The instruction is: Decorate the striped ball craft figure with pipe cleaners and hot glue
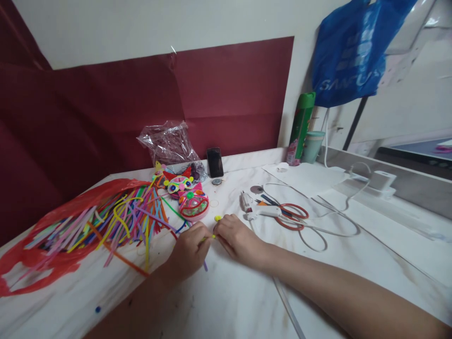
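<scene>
My left hand (190,247) and my right hand (238,238) meet low over the table, fingers pinched. Between their fingertips runs a short stretch of yellow pipe cleaner (213,236); the fingers hide most of it. A small yellow coil (218,218) shows just beyond my right fingertips; I cannot tell whether it joins that strand. Behind my left hand lies a pink and red pipe-cleaner piece (193,205) with a green spot. Another colourful piece with two blue eyes (179,185) sits behind it. A purple pipe cleaner end (205,266) pokes out below my left hand.
Many coloured pipe cleaners (123,216) lie on a red plastic bag (52,278) at left. At right are a white glue gun (264,210), orange-handled scissors (294,212) and looping cables. A phone (215,162) leans at the back; a green can (301,129) stands right.
</scene>
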Action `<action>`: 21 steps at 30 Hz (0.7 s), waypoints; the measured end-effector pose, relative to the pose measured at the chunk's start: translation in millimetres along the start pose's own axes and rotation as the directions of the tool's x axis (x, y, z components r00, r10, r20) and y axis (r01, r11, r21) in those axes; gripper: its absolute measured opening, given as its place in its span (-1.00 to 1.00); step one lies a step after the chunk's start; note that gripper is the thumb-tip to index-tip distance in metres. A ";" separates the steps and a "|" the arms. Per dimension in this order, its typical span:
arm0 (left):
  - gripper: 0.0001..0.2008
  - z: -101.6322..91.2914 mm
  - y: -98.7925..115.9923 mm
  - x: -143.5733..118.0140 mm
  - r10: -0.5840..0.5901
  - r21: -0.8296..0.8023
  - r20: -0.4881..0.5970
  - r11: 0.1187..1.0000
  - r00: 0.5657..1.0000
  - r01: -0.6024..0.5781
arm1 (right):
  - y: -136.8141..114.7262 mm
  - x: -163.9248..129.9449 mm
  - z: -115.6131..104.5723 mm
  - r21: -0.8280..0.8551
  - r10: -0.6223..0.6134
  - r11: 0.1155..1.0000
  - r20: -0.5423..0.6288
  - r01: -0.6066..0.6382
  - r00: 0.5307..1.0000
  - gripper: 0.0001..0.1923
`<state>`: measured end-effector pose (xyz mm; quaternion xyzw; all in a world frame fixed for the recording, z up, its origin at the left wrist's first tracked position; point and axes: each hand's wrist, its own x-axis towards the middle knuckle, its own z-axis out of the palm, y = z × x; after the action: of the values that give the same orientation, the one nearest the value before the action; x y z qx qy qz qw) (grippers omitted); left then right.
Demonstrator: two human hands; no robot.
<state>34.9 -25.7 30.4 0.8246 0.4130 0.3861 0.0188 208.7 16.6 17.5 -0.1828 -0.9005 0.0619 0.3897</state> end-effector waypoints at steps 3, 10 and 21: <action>-0.84 -1.9 3.6 2.1 -0.107 -0.105 -0.084 0.990 0.991 0.098 | -6.4 2.9 -5.5 0.121 0.075 0.991 -0.095 -0.063 0.993 -0.86; -0.86 -6.9 12.2 3.1 -0.200 -0.247 -0.115 0.954 0.973 0.168 | -19.1 5.1 -10.7 0.354 0.285 0.909 -0.145 -0.219 0.948 -0.84; -0.83 -2.6 9.1 0.0 -0.155 -0.041 -0.081 0.988 0.985 0.152 | -5.4 4.2 0.1 0.341 0.290 0.900 -0.006 -0.271 0.957 -0.91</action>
<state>39.2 -32.5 35.4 0.7729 0.4688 0.4251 0.0453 204.5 13.1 21.7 -0.2429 -0.8296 0.2649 0.4273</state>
